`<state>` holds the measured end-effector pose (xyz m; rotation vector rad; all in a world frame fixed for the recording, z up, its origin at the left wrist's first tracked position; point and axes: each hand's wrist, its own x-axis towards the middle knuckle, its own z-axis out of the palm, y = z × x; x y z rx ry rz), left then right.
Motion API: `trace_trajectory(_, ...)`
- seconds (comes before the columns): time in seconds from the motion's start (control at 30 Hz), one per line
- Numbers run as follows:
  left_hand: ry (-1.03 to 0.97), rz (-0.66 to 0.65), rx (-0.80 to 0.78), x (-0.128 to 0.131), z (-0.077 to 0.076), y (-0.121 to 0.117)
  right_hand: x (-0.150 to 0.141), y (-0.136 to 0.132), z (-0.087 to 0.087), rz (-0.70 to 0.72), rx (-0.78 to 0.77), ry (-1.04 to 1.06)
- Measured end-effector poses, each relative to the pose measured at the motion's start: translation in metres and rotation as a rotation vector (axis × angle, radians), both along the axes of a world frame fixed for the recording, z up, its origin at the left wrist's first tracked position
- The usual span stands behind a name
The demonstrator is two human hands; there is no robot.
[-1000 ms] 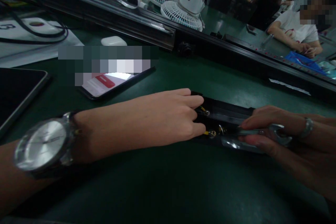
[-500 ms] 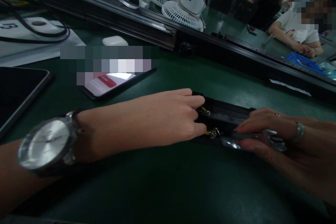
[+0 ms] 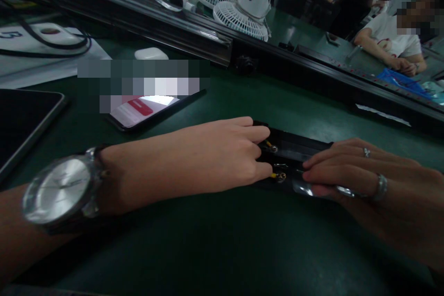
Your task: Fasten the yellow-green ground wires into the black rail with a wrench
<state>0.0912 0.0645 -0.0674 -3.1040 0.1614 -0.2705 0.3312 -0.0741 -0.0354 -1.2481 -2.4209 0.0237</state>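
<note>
My left hand [image 3: 232, 157] lies over the left end of a long black housing [image 3: 294, 141], its fingers bent down round it and the fingertips hidden. Beside these fingers, two ring terminals on yellow wires, an upper one [image 3: 273, 149] and a lower one [image 3: 281, 176], show inside the housing. My right hand [image 3: 360, 171] is closed round a small open-end wrench [image 3: 345, 191], whose shank reaches toward the lower terminal. Most of the wrench is covered by fingers. A strip of clear film [image 3: 301, 188] shines by my right fingertips.
A lit phone [image 3: 138, 113] and a white case [image 3: 151, 53] lie behind my left forearm. A dark tablet [image 3: 27, 125] is at the left edge. Beyond a black rail [image 3: 194, 32] stand white fans [image 3: 251, 4], and a person [image 3: 391, 41] sits at the far right.
My right hand has turned over, its back now facing up, so the wrench's jaw that showed before is mostly covered. My left hand stays in place on the housing.
</note>
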Motion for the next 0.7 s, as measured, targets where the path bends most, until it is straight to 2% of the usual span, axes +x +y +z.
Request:
trace_trajectory(0.17,0.0,0.0,-0.005,0.0,-0.001,0.0,-0.001,-0.002,0.004,-0.047,0.005,0.001)
trace_trajectory(0.43,-0.02,0.006,-0.015,0.0,0.0,-0.001,-0.002,-0.011,0.008,-0.331,0.068,0.026)
trace_trajectory(0.7,-0.066,0.004,-0.057,0.0,-0.001,-0.001,-0.002,-0.01,0.01,-0.302,0.058,0.027)
